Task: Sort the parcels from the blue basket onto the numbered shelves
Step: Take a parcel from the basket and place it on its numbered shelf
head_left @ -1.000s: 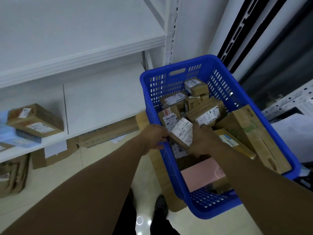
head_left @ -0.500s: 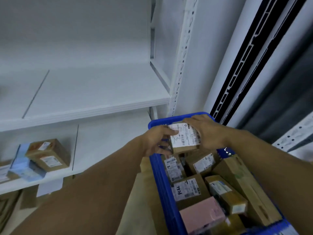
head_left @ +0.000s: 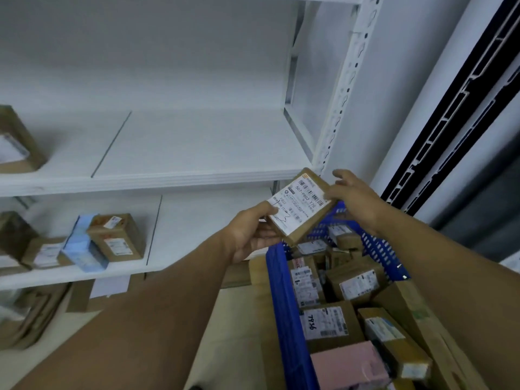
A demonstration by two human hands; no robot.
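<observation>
Head: white shelf (head_left: 197, 142), slotted upright (head_left: 346, 88), floor (head_left: 232, 333), parcel (head_left: 301, 206).

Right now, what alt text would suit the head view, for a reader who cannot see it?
A left hand and a right hand hold a small labelled parcel over a blue basket full of other parcels. Behind stand white shelves, with a few boxes on the left.
</observation>
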